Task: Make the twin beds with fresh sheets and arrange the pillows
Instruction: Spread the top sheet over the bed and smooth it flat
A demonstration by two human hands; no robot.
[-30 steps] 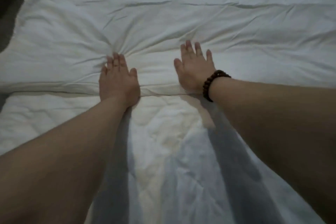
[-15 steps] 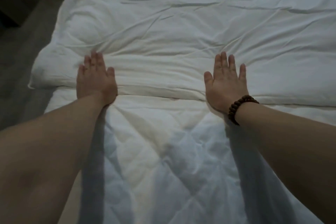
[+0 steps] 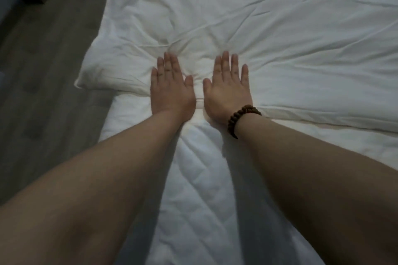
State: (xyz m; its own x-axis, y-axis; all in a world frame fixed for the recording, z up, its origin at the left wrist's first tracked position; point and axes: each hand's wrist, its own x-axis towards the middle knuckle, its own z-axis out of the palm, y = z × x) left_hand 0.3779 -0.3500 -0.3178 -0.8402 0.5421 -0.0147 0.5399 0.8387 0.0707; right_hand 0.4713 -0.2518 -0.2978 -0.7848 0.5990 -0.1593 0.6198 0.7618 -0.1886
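Left hand (image 3: 172, 92) and right hand (image 3: 226, 90) lie palm down, side by side, on the white duvet (image 3: 280, 49). Fingers of both hands are straight and close together, flat on the fabric and holding nothing. The thumbs face each other with a narrow gap between them.

The duvet lies under and beyond both hands. Its near edge runs crosswise under the heels of the palms, so its long axis runs left to right, across the line of the forearms. Its near corner lies to the left of the left hand and points toward the floor (image 3: 53, 71). Creases fan outward from the fingertips.

The quilted mattress (image 3: 200, 189) shows on the near side of the hands, under the forearms, uncovered up to the duvet edge.

A brown bead bracelet (image 3: 239, 118) circles the right wrist.
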